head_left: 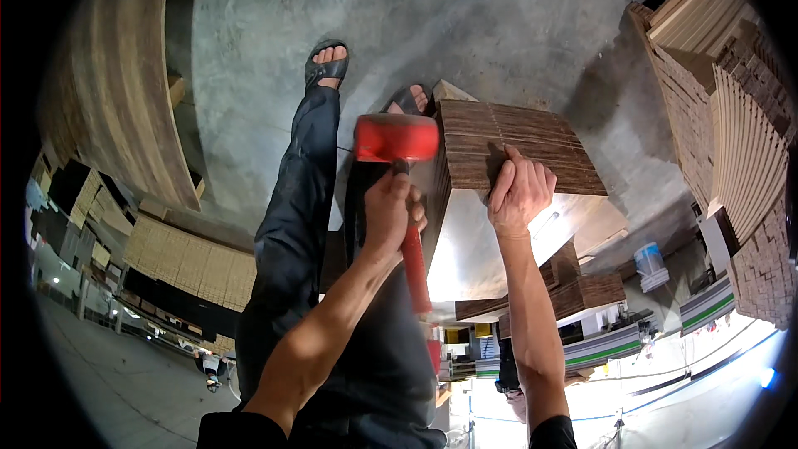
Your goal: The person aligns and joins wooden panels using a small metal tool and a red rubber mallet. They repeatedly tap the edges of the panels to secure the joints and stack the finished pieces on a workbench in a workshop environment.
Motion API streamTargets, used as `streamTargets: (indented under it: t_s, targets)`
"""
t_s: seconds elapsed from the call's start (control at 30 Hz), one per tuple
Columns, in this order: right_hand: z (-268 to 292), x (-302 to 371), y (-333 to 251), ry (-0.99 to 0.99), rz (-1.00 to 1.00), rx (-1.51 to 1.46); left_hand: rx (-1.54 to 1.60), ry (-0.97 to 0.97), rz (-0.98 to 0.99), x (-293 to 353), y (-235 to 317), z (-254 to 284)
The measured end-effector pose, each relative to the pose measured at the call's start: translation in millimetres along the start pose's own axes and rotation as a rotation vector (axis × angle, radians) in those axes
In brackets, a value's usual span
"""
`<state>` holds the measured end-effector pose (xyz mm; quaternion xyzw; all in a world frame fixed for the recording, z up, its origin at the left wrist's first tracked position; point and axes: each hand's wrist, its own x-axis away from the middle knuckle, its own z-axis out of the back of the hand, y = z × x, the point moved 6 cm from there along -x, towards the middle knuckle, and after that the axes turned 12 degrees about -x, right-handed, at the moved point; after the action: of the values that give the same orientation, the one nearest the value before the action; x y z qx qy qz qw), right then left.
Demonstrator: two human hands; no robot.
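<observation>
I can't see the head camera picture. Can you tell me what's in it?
The left hand grips a red mallet beside a brown block of stacked cardboard sheets, where the right hand rests. Below are dark trousers, sandalled feet and grey concrete floor.

My right hand rests on the stack of wood strips; the mallet in my left hand lies just left of the stack, my feet beyond it on the floor.
</observation>
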<state>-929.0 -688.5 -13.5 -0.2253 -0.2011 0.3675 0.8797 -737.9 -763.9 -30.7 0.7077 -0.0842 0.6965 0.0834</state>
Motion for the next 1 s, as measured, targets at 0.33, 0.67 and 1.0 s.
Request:
streamTargets:
  t_s: [0.33, 0.67, 1.0]
  targets:
    - [2.5, -1.9, -1.3, 0.019, 0.020, 0.014, 0.000, -0.026, -0.015, 10.0, -4.8, -3.0]
    - [2.3, -0.3, -0.2, 0.007, 0.004, 0.016, 0.038, 0.012, -0.008, 29.9, -3.1, -7.5]
    - [1.3, 0.0, 0.1, 0.041, 0.028, 0.003, 0.033, 0.004, -0.027, 33.2, -2.0, -10.6]
